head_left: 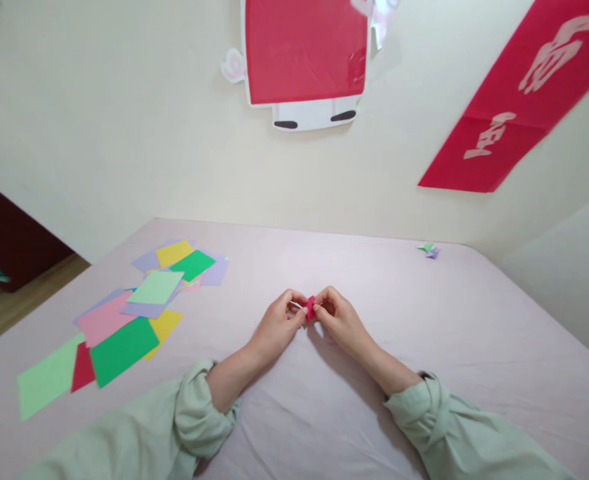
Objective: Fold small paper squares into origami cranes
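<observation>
Paper (310,309) between left grip (280,319), right grip (340,319)

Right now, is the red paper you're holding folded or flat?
Folded: the red paper looks small and angular between left hand and right hand.

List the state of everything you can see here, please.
Red paper: folded small, held up by both hands
Left hand: pinching it
Right hand: pinching it
Loose sheets: flat, overlapping
Green and purple papers: folded
Sleeves: rolled up
Pale cloth: slightly wrinkled
</observation>
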A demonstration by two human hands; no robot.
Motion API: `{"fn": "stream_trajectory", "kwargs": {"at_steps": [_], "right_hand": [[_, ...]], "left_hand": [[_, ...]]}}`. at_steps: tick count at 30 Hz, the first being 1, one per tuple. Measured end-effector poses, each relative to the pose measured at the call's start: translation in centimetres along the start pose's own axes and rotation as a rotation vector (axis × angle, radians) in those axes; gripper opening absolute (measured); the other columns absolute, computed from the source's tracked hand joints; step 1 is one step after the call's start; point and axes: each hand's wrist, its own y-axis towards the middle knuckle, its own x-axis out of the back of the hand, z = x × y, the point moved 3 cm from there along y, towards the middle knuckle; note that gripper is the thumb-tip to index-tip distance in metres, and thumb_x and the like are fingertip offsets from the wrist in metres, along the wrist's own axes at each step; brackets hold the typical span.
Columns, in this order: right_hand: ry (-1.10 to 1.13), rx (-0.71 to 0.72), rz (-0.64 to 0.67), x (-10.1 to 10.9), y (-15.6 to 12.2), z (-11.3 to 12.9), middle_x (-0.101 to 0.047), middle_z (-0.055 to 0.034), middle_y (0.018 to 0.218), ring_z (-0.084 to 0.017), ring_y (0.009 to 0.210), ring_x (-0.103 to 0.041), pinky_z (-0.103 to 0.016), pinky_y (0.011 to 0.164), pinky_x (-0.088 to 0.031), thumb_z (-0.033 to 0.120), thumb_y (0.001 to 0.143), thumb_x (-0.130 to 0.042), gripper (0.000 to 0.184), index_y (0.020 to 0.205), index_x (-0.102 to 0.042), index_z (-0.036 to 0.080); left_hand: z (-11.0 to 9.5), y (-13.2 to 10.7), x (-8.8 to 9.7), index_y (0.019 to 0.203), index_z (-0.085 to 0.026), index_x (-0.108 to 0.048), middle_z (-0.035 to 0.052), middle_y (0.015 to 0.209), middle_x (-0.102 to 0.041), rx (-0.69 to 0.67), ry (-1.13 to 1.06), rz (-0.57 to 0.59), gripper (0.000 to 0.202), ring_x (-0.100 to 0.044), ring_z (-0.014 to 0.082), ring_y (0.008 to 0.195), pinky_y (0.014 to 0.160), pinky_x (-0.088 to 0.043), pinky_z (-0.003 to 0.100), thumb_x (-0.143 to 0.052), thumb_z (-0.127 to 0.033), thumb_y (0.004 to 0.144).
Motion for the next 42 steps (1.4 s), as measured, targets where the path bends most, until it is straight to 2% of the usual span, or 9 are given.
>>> {"fn": "stream_trajectory", "kwargs": {"at_steps": [16, 26, 42], "right_hand": [[0.008, -0.018, 0.005, 0.12, 0.02, 0.29, -0.064, 0.0007, 0.072, -0.016, 0.066, -0.065, -0.029, 0.063, -0.049, 0.029, 0.084, -0.056, 0.010, 0.084, -0.051, 0.021], [0.013, -0.026, 0.003, 0.05, 0.05, 0.27, -0.065, -0.0001, 0.072, -0.017, 0.066, -0.064, -0.029, 0.062, -0.049, 0.030, 0.084, -0.056, 0.010, 0.083, -0.052, 0.021], [0.010, -0.020, -0.017, 0.29, 0.12, 0.29, -0.061, 0.0010, 0.072, -0.015, 0.067, -0.059, -0.028, 0.065, -0.046, 0.023, 0.080, -0.054, 0.005, 0.078, -0.051, 0.020]], "left_hand": [[-0.26, -0.16, -0.03, 0.092, -0.017, -0.059, 0.0030, 0.090, -0.065, -0.019, -0.016, 0.032, 0.015, -0.061, 0.0128, 0.075, 0.068, -0.049, 0.024, -0.058, -0.026, 0.080], [-0.33, -0.09, -0.04, 0.089, -0.016, -0.059, 0.0033, 0.086, -0.065, -0.007, -0.013, 0.009, 0.015, -0.061, 0.0138, 0.074, 0.067, -0.049, 0.025, -0.060, -0.027, 0.079], [-0.11, -0.14, -0.05, 0.092, -0.016, -0.060, 0.0024, 0.087, -0.065, -0.016, -0.038, 0.040, 0.015, -0.060, 0.0117, 0.071, 0.065, -0.049, 0.023, -0.054, -0.018, 0.079]]}}
